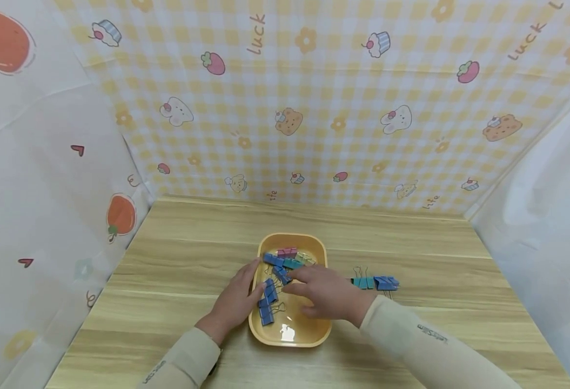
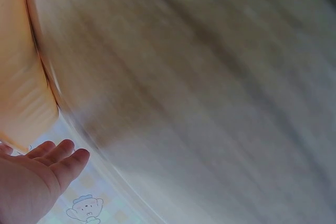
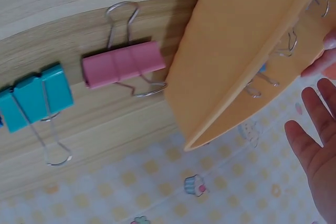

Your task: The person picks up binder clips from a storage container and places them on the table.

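Note:
A yellow-orange plastic tray [image 1: 289, 344] holds several binder clips. Several blue ones, among them a blue clip [image 1: 266, 315], lie toward its left side; a pink clip [image 1: 287, 252], a teal clip [image 1: 293, 263] and a yellow-green clip [image 1: 305, 259] lie toward the back. My left hand [image 1: 233, 294] rests against the tray's left side, fingers along the outside and thumb over the rim. Over the tray's right half is my right hand [image 1: 323, 292], its fingers spread above the clips. No clip shows in its grasp; fingertip contact cannot be told.
Right of the tray, a teal binder clip [image 1: 363, 283] and a blue binder clip [image 1: 386, 283] lie on the wooden table [image 1: 435, 335]. The right wrist view shows another pink binder clip [image 3: 124, 64] beside the tray. Patterned cloth [image 1: 314, 81] stands behind the table and at its sides.

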`<state>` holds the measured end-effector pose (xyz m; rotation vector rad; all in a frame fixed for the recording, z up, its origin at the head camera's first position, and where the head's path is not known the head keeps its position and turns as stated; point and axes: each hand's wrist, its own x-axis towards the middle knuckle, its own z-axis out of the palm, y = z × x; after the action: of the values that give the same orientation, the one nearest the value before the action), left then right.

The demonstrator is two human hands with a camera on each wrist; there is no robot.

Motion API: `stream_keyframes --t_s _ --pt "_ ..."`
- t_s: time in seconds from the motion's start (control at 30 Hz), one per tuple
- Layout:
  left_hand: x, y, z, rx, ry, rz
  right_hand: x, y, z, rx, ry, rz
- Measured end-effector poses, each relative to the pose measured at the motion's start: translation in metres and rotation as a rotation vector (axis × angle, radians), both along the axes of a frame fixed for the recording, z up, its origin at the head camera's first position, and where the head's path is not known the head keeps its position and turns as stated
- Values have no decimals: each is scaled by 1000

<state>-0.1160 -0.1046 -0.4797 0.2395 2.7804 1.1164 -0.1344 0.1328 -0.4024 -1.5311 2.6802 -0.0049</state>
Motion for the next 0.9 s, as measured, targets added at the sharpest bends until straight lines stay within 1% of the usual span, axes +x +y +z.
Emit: stream_keyframes --t_s 0.13,0.23,0.37,0.53,0.7,0.9 --pt "0 -1 0 -3 -9 -3 1 -10 1 18 -38 44" --pt "0 -2 -1 -1 -6 -7 2 -16 0 11 -59 71" --pt "-1 -2 -2 0 7 -18 2 -22 -1 4 -74 77" --pt "-1 -2 -4 -8 22 -22 3 -27 -1 9 -67 102" --pt "-1 -2 -3 -14 26 -20 2 -30 -6 28 -51 142" --pt "0 -2 -2 -9 34 -20 2 -35 -11 95 -54 171"
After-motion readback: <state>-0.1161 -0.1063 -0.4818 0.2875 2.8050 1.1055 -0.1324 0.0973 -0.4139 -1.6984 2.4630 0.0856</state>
